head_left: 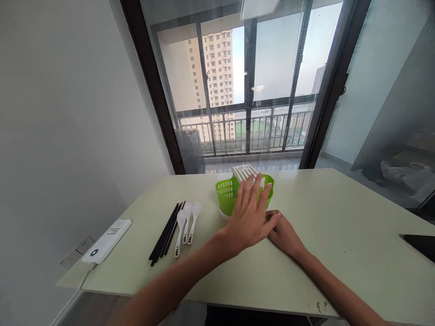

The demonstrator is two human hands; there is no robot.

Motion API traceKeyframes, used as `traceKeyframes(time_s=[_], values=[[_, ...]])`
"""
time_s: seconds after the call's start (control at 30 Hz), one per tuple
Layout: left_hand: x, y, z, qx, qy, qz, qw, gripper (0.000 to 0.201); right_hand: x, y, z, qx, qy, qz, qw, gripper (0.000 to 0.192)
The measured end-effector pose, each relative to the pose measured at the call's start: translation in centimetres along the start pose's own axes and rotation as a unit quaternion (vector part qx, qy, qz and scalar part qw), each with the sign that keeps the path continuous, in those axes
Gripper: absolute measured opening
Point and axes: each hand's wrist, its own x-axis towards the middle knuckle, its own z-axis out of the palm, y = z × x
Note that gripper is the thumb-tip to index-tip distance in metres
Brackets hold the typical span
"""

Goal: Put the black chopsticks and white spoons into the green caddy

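Note:
My left hand (247, 222) is open, its fingers spread in front of and partly over a green perforated basket (224, 201) on a white base. The hand hides much of the basket's front, and I cannot tell whether it touches it. A white slotted part (244, 170) sits at the basket's top. My right hand (285, 233) rests on the table beside the basket with its fingers curled, partly hidden behind my left thumb; nothing shows in it. To the left lie three white spoons (194, 222) and several black chopsticks (165, 234).
The pale green table (340, 213) has angled far corners. A white power strip (108, 241) with a cable lies at its left edge, near a wall socket (84, 245). A dark flat object (419, 246) is at the right edge. A glass door (249, 90) stands behind.

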Motion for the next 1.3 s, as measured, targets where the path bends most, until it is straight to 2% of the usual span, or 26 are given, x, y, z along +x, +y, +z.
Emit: traceKeyframes(time_s=[0.13,0.27,0.43,0.63,0.77,0.9,1.3], values=[[-0.1,-1.9,3.1,0.042,-0.010,-0.023,0.999,0.071,0.1,0.1,0.2,-0.007,0.004,0.005,1.000,0.018],[-0.2,-5.4,4.0,0.061,0.000,-0.038,0.997,0.065,0.1,0.0,0.1,-0.008,0.003,0.009,1.000,0.023],[-1.2,-11.8,3.0,0.083,0.016,-0.098,0.992,0.057,0.0,-0.2,0.0,-0.007,0.004,0.019,1.000,0.021],[-3.8,-20.3,0.6,0.109,0.033,-0.160,0.981,0.044,-0.1,-0.5,0.0,0.000,0.007,0.026,1.000,0.020],[-5.5,-23.8,-1.1,0.095,0.038,-0.166,0.981,0.041,-0.1,-0.6,0.0,0.002,0.010,0.029,1.000,0.021],[-6.5,-25.1,-2.0,0.096,0.039,-0.174,0.979,0.041,-0.1,-0.8,-0.1,0.003,0.015,0.029,0.999,0.021],[-6.6,-25.3,-2.4,0.118,0.028,-0.183,0.976,0.046,-0.1,-1.1,-0.2,-0.007,0.009,0.033,0.999,0.020]])
